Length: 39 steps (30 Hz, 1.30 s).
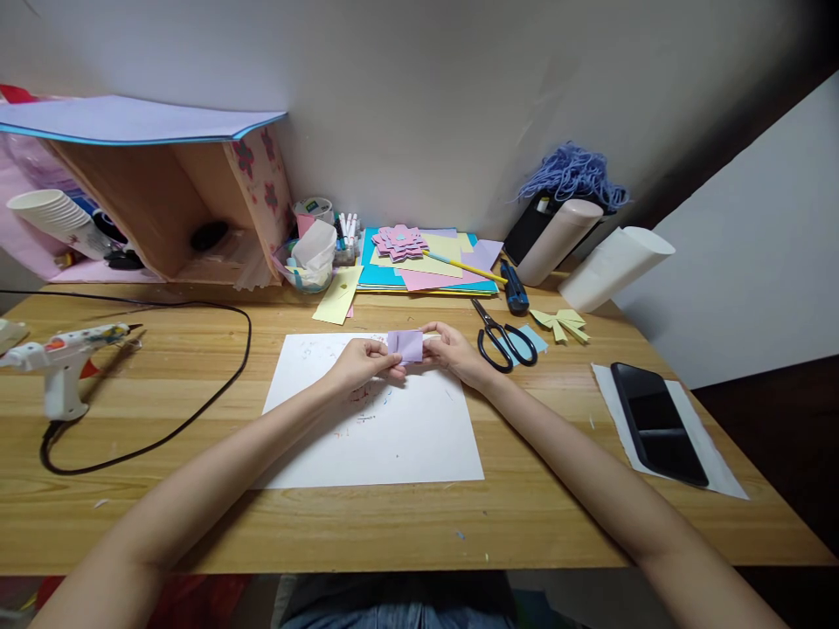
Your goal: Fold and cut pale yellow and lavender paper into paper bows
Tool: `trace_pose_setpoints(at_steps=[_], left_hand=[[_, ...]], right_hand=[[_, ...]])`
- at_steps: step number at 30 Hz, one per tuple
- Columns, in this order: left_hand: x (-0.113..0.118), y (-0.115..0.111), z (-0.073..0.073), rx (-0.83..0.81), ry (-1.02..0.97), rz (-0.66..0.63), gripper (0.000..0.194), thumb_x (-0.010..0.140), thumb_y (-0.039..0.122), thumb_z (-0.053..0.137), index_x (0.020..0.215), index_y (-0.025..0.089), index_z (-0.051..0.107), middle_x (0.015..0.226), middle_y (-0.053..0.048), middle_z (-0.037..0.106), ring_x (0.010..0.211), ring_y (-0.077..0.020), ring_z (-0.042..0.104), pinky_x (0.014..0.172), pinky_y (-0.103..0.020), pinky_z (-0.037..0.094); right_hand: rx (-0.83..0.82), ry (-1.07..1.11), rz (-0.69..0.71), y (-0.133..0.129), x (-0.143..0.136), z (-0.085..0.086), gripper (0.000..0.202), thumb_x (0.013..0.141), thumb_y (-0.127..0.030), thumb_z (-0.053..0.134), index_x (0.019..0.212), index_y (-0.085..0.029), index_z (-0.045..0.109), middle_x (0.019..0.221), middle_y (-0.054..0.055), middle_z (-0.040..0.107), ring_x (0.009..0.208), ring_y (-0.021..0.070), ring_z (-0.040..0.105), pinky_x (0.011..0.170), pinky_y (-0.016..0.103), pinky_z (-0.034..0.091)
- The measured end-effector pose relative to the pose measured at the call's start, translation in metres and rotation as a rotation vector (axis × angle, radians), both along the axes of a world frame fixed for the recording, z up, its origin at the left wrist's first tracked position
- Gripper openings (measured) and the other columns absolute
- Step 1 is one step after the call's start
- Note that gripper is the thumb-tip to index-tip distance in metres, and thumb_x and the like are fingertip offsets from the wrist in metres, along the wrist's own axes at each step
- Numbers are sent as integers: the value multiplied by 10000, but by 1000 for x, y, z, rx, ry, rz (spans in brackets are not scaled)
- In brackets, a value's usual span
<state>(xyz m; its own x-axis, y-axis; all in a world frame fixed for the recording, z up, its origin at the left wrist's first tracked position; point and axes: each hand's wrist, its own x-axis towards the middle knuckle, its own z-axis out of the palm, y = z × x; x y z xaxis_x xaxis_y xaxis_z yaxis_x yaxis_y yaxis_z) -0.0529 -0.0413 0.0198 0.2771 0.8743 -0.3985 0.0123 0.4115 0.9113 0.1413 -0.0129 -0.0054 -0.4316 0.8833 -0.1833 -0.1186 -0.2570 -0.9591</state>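
Between my two hands is a small piece of purple paper [407, 345], with a crease or line across its left part. My left hand [364, 360] pinches its left side between thumb and fingers. At the opposite edge, my right hand [454, 351] grips it with closed fingers. Both hands hover over the far part of a white sheet [393, 437] that carries small coloured marks. Black-handled scissors [503, 339] lie just right of my right hand, partly over a light blue paper piece [532, 339].
A glue gun [65, 358] with a looping black cord stands left. Behind are stacked coloured papers [426, 284] with a pink paper flower [399, 243] and a pencil [465, 266]. A cutter [515, 288], yellow paper bow [560, 325] and phone [659, 424] lie right. An open box [259, 201] stands back left.
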Motion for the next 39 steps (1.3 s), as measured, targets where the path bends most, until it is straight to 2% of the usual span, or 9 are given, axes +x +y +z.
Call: trace_pose_setpoints(at_steps=[3, 7, 11, 16, 22, 25, 29, 32, 39], left_hand=[[-2, -1, 0, 48, 37, -88, 391, 542, 427, 786, 613, 117, 559, 642, -91, 704, 593, -189, 674, 655, -314, 524], [-4, -3, -3, 119, 42, -196, 384, 603, 445, 749, 671, 99, 596, 692, -113, 707, 629, -202, 677, 665, -329, 518], [-5, 0, -3, 142, -45, -114, 425, 632, 450, 736, 845, 98, 629, 812, -126, 713, 750, -216, 682, 769, -348, 507], [-5, 3, 4, 24, -120, -95, 567, 717, 626, 551, 800, 77, 665, 830, -174, 705, 762, -243, 679, 798, -361, 496], [-8, 3, 1, 117, -16, -124, 385, 668, 502, 676, 759, 129, 701, 795, -82, 702, 739, -175, 642, 727, -267, 477], [-8, 3, -2, 116, -8, -64, 340, 656, 467, 696, 746, 139, 701, 773, -65, 692, 716, -160, 621, 693, -262, 470], [-5, -1, -2, 123, -8, -31, 310, 629, 426, 727, 743, 138, 711, 751, -51, 683, 691, -144, 603, 692, -257, 463], [-2, -3, -1, 138, -2, -42, 325, 622, 424, 732, 776, 137, 721, 747, -50, 688, 685, -147, 598, 682, -256, 457], [0, -5, -3, 203, 43, -28, 358, 651, 424, 712, 857, 131, 719, 813, -71, 700, 707, -155, 593, 665, -254, 447]], right_hand=[[103, -73, 24, -5, -2, 6, 404, 725, -371, 643, 1061, -187, 516, 644, -29, 643, 549, 109, 602, 528, 218, 471], [279, -209, 37, -13, -7, 8, 331, 647, -339, 729, 908, -162, 628, 726, 5, 650, 630, 138, 601, 558, 239, 463], [402, -192, -107, -14, -8, 2, 191, 706, -315, 678, 828, -171, 655, 796, 33, 659, 737, 170, 614, 648, 283, 479], [834, -312, -300, -14, -1, 0, 91, 763, -169, 606, 811, -205, 674, 850, 44, 629, 799, 167, 597, 649, 278, 473], [1312, -536, -169, -22, -2, 3, 284, 783, -45, 496, 931, -232, 651, 934, 54, 648, 839, 180, 580, 730, 331, 473], [1328, -577, -202, -26, -5, 5, 283, 822, -58, 448, 957, -229, 629, 1000, 68, 635, 913, 198, 571, 786, 359, 467], [1160, -563, -314, -28, -8, 10, 245, 870, -144, 438, 1044, -221, 591, 1004, 81, 614, 955, 211, 565, 835, 376, 456], [1073, -586, -267, -29, -10, 12, 210, 854, -239, 530, 1051, -225, 600, 939, 69, 628, 879, 211, 571, 788, 363, 463], [1063, -582, -243, -30, -14, 9, 174, 859, -224, 534, 980, -241, 659, 816, 51, 615, 788, 195, 554, 738, 348, 451]])
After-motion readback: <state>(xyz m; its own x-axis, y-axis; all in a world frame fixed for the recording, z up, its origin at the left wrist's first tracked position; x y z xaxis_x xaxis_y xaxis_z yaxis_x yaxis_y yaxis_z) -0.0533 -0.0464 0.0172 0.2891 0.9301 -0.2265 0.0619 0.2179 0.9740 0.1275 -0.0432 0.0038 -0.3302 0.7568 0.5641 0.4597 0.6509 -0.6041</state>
